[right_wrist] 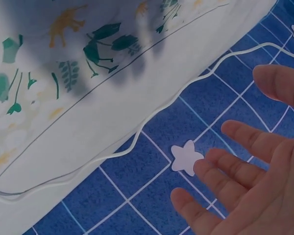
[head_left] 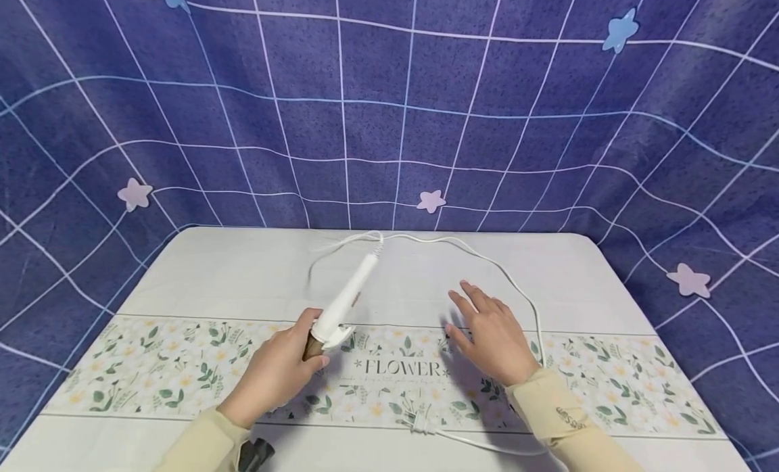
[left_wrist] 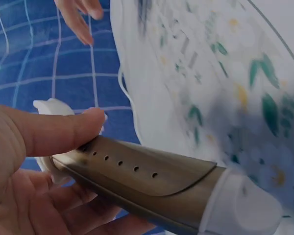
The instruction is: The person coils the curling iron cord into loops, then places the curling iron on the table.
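Observation:
A curling iron point(head_left: 345, 299) with a white handle and a bronze barrel is raised over the table, handle tilted away to the far side. My left hand point(head_left: 280, 370) grips it by the barrel, thumb on one side and fingers beneath. In the left wrist view the bronze barrel point(left_wrist: 142, 174) shows a row of small holes and a white tip. My right hand point(head_left: 496, 340) holds nothing, its fingers spread above the table beside the iron's white cord point(head_left: 511, 276). The right wrist view shows the same loosely extended fingers point(right_wrist: 230, 176).
The cord loops behind the iron and down the right side to a white plug point(head_left: 418, 422) lying near the front. A white table point(head_left: 243, 269) carries a floral band printed "FLOWER". Blue grid-patterned cloth point(head_left: 377, 134) hangs behind it and at both sides. Something black point(head_left: 255, 453) shows by the left sleeve.

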### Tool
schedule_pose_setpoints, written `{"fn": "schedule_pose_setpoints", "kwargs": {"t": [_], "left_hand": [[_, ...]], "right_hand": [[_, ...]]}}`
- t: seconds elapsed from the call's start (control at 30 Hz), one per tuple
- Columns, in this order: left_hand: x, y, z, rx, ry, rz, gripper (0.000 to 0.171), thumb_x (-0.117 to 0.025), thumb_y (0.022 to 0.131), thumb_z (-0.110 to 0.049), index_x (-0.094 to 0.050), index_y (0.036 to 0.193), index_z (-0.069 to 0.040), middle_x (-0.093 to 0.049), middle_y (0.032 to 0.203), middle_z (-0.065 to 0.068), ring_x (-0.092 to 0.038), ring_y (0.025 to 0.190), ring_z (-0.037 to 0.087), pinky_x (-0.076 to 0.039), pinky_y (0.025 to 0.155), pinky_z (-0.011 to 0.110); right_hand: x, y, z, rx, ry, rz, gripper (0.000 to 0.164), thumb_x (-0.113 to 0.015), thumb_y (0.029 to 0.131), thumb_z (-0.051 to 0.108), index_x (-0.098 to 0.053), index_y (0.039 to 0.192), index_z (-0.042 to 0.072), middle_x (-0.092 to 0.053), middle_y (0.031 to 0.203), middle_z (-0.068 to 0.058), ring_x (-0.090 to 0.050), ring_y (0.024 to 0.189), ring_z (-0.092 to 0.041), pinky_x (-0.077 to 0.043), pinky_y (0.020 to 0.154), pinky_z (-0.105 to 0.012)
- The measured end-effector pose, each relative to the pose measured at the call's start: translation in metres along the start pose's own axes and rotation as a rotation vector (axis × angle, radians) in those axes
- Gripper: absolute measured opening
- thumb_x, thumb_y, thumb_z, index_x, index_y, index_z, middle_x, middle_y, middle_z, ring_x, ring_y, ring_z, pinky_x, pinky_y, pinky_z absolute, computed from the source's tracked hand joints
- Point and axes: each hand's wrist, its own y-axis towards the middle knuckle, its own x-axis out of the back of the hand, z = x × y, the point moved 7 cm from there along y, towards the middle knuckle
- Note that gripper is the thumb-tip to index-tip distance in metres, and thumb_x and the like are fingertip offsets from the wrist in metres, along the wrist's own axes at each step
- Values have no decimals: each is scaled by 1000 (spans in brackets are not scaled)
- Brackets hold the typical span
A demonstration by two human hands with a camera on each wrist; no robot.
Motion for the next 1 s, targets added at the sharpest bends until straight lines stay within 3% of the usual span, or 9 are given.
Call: {"fn": "schedule_pose_setpoints", "kwargs": {"t": [0.1,0.23,0.5,0.77,0.87,1.0], "left_hand": [[0,-3,-12,-34,-9,6,62,-79,87,-7,-49,141,-9,-49,70,-2,-45,56,11,-35,50,26],[2,-7,-26,-92,7,-5,62,-81,86,-8,-50,139,-11,-49,72,-5,-45,59,10,-37,50,26],[6,-12,-50,-246,32,-48,63,-82,84,-9,-51,138,-12,-47,73,-10,-42,62,7,-35,51,25],[10,-17,-69,-334,62,-73,62,-85,81,-10,-53,134,-16,-47,75,-14,-43,63,3,-38,53,23],[11,-18,-75,-378,57,-76,63,-85,80,-9,-53,134,-17,-52,77,-15,-46,65,2,-41,56,23],[9,-20,-81,-418,80,-83,63,-85,80,-10,-53,135,-19,-61,85,-12,-53,70,3,-45,60,27]], "right_hand": [[-3,2,1,0,16,21,58,-72,95,31,-56,142,1,-48,151,-22,-52,132,-40,-44,103,-59],[-8,6,6,12,31,33,57,-72,95,29,-56,142,1,-48,151,-23,-53,131,-41,-44,103,-59],[-11,15,10,102,38,-45,48,-75,90,7,-61,135,0,-56,141,-24,-62,119,-41,-51,95,-57],[-28,35,19,135,113,20,40,-69,91,-2,-63,130,-1,-63,132,-23,-68,102,-39,-55,89,-49],[-34,43,27,121,170,75,42,-66,92,-3,-62,134,-1,-62,133,-22,-66,111,-39,-52,97,-49],[-39,49,35,118,248,106,58,-71,89,-3,-55,144,3,-55,145,-19,-55,130,-38,-44,108,-50]]}}
